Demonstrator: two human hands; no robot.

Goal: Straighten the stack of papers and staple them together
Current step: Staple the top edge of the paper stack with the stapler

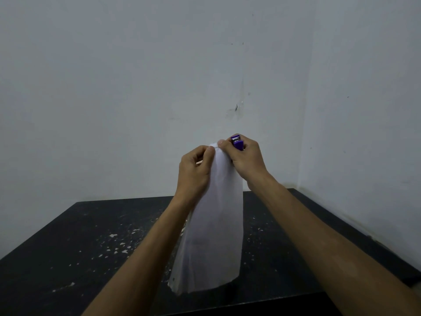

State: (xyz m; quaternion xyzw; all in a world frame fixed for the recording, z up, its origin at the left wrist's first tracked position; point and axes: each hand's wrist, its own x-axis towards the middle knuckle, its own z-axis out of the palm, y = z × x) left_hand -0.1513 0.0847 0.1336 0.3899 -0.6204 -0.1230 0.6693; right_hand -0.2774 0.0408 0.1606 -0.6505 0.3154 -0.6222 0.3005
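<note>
papers hung gathered, left hand pinching their top; right hand gripped the purple stapler there; stapling apparently in progress.

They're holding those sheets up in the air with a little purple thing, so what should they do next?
Probably squeeze the small purple stapler shut: the right hand holds it at the top edge of the white paper stack, which the left hand pinches there.

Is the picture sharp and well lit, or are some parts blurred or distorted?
Head view: dim, flat light, no glare; the papers look soft and blurred, the purple stapler in the right hand is sharper; the left hand pinches the top; wide-angle lens bends the table edges.
</note>
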